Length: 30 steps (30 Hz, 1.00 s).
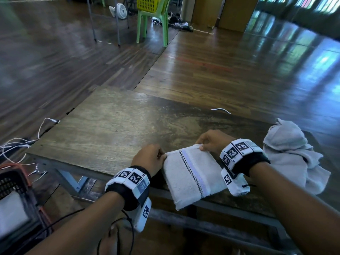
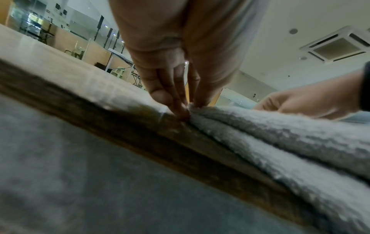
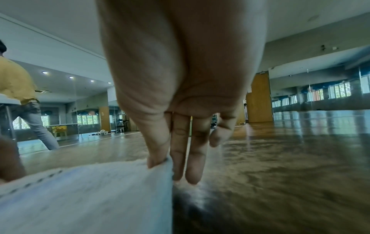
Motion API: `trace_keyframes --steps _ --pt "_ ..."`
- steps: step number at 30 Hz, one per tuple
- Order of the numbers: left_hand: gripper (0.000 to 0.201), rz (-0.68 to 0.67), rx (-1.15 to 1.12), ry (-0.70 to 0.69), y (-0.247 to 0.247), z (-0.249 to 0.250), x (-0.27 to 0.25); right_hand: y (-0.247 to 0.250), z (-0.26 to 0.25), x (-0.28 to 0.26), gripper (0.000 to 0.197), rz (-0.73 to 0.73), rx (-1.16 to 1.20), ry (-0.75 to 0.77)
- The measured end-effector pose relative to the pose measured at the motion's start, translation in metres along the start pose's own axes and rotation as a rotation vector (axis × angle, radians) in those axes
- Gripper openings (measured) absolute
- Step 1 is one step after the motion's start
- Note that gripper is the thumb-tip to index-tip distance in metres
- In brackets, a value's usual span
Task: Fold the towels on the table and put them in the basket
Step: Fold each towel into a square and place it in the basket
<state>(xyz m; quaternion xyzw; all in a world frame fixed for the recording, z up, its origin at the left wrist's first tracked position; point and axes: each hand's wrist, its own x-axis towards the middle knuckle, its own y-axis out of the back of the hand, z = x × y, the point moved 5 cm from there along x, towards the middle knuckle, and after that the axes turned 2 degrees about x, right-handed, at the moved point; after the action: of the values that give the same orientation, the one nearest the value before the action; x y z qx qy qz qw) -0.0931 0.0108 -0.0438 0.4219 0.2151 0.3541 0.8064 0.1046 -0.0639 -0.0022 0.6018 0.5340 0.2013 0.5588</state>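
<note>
The folding step is nearly complete: the folded towel (image 1: 191,173) lies at the desk (image 1: 117,126) near edge, overhanging it. The left hand (image 1: 149,159) and right hand (image 1: 211,141) each pinch a far corner with their fingers (image 2: 181,110). Next, carry it to the basket (image 1: 12,188), left of the desk.

green plastic chair (image 1: 152,21), white fan (image 1: 121,8), white cables (image 1: 16,144) on wooden floor (image 1: 220,67)
</note>
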Motion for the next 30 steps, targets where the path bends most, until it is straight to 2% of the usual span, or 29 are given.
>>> trace_keyframes --steps 5,9,11,13,17,24,30 --pt "0.014 -0.025 -0.049 -0.121 -0.011 0.028 0.005 -0.015 0.037 -0.036 0.021 -0.013 0.004 -0.066" --pt "0.014 -0.050 -0.046 -0.192 -0.022 0.047 0.003 -0.022 0.067 -0.057 0.019 0.084 0.087 -0.126" --pt "0.016 -0.053 -0.029 -0.195 -0.022 0.051 0.003 -0.027 0.072 -0.066 0.024 0.168 0.135 -0.094" --pt "0.017 -0.062 -0.020 -0.184 -0.021 0.051 0.004 -0.031 0.072 -0.071 0.019 0.232 0.174 -0.043" --pt "0.015 -0.110 -0.001 -0.192 -0.022 0.050 0.006 -0.029 0.072 -0.074 0.010 0.253 0.188 0.000" --pt "0.012 -0.136 0.113 -0.387 -0.023 0.057 0.006 -0.016 0.064 -0.069 0.015 0.282 0.108 0.160" --pt "0.004 -0.130 0.070 -0.306 -0.025 0.052 0.012 -0.021 0.074 -0.062 0.007 0.295 0.239 0.164"
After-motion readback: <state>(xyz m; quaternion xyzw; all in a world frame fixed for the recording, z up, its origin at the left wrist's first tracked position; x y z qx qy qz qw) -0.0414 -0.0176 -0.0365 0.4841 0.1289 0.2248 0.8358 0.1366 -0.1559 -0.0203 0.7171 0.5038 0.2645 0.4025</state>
